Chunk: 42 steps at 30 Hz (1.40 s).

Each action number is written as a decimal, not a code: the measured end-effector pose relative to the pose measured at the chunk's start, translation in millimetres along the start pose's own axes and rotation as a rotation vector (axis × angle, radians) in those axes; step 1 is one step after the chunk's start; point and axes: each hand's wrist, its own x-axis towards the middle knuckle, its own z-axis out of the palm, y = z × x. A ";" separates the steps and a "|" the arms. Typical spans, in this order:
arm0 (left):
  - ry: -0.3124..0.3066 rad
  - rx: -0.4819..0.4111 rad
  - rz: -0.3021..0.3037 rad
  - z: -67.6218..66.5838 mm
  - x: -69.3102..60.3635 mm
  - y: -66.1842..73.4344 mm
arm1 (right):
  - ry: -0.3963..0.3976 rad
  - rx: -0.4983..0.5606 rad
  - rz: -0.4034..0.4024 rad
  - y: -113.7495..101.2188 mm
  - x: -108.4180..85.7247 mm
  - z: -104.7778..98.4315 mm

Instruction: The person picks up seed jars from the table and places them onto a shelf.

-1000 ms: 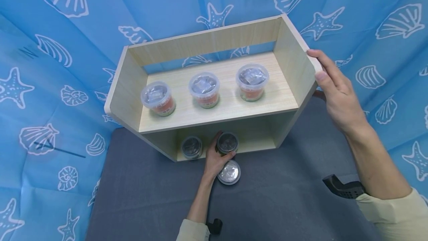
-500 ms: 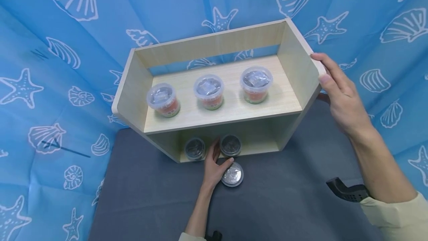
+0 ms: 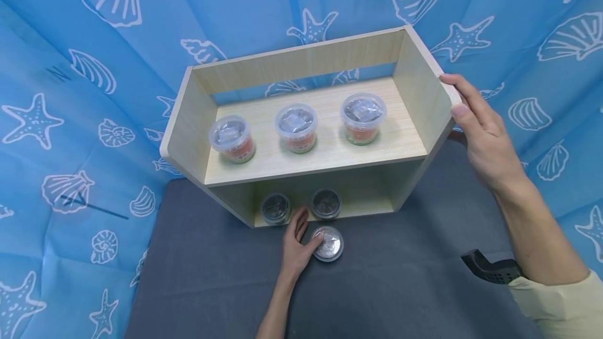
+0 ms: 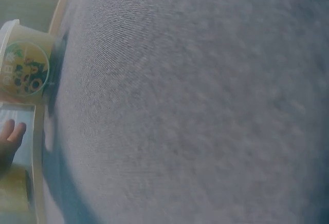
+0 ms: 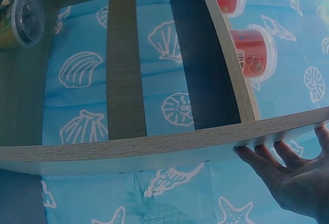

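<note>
My left hand lies at the front edge of the lower shelf, its fingers straight and its thumb at the lid of a round lidded tub on the table. In the left wrist view a tub with a sunflower label stands near my fingertips. On the lower level are a left tub and a right tub, with dark-looking lids. My right hand rests its fingertips on the right side panel of the wooden shelf; the right wrist view shows the fingers against its outer face.
Along the upper level stand three clear-lidded tubs with red contents: left, middle and right. A blue shell-patterned curtain hangs behind and beside the shelf. Dark grey cloth covers the table.
My left hand has let go of the right lower tub and drawn back to the left and down, beside the tub on the table. The right hand keeps its place on the panel.
</note>
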 end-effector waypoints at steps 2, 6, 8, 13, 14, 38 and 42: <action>-0.003 -0.017 0.000 -1.0 -1.5 0.7 | -0.003 0.002 -0.003 0.4 0.3 -0.2; -0.025 -0.011 -0.017 -4.2 -4.9 0.2 | -0.005 0.004 -0.006 0.8 0.8 -0.5; -0.047 0.005 -0.024 -6.2 -7.3 -0.9 | -0.001 0.010 -0.005 1.0 1.0 -0.4; -0.123 0.012 -0.019 -9.8 -14.5 -4.7 | 0.003 0.014 0.002 0.3 1.0 -0.2; -0.134 0.011 -0.020 -10.4 -15.9 -6.6 | 0.003 0.011 0.004 0.3 1.2 -0.2; -0.212 0.166 -0.141 -6.0 -27.2 -2.8 | -0.012 0.063 0.024 0.8 3.5 -6.4; -0.193 0.190 -0.114 -3.2 -27.9 -1.4 | -0.017 0.074 0.025 0.0 3.0 -7.8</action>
